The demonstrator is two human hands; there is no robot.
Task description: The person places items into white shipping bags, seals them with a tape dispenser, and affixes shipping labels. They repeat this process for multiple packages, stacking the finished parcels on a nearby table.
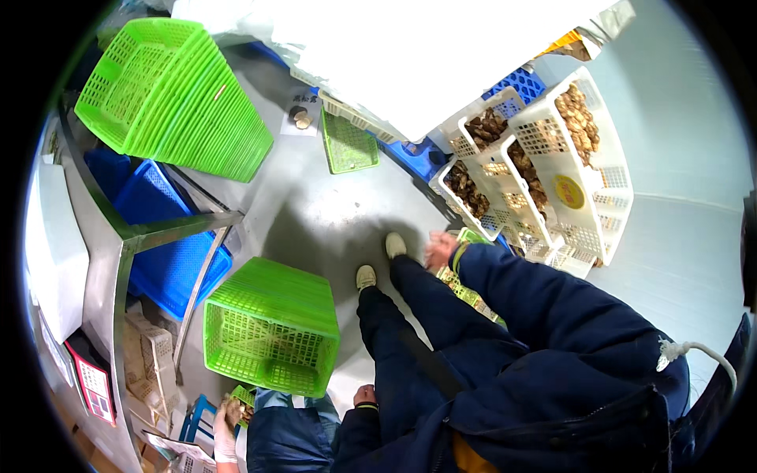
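My right hand (440, 251), at the end of a dark blue sleeve, hangs in front of the white crates and above a green basket (467, 290). Motion blurs its fingers, and I cannot make out anything in them. Down by my left thigh is my left hand (365, 395), its fingers mostly hidden from sight. The nearest thing to it is a co-worker's blue clothing (288, 426). Stacked on the right, several white crates (544, 138) hold brown lumpy pieces that look like mushrooms (578, 122).
A tall stack of green baskets (181, 94) stands far left, and another green stack (272, 315) is beside my legs. Blue crates (169, 268) sit under a metal table (102, 213). A co-worker's gloved hand (226, 433) is near a small green basket. A green tray (348, 143) lies ahead.
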